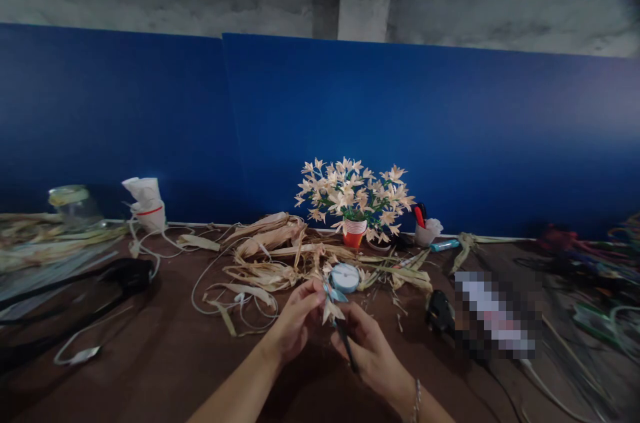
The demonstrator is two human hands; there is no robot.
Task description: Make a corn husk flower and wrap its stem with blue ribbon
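From the head camera, both hands meet over the middle of the brown desk (175, 343), close to its near edge. The left hand (300, 313) has its fingertips pinched shut on the small husk flower (331, 311), just under the pointed, papery petals. The right hand (367, 343) is closed around the dark stem (346, 341), a thin stiff rod that slants down towards the wrist. A strip of pale blue tape (337, 294) sits at the flower's neck, so the step in hand looks like binding bloom to stem. By my judgement, further handling calls for a steady pinch and a slow twist of the rod, because the petals look brittle.

Just beyond the fingers lies a round tape roll (345, 277), flat on the desk. Behind it, dried husks (270, 249) lie in a loose heap, ribbed, curled and straw-coloured. Towards the far edge stands a finished bouquet (355, 196) of the same star-shaped blooms in a red-and-white cup (354, 233). To the right is a white cup (426, 231) holding something red-handled (scissors, perhaps). A black glue gun (440, 313) lies right of the hands. At the far left corner are a glass jar (75, 206) and a looping white cord (150, 249).
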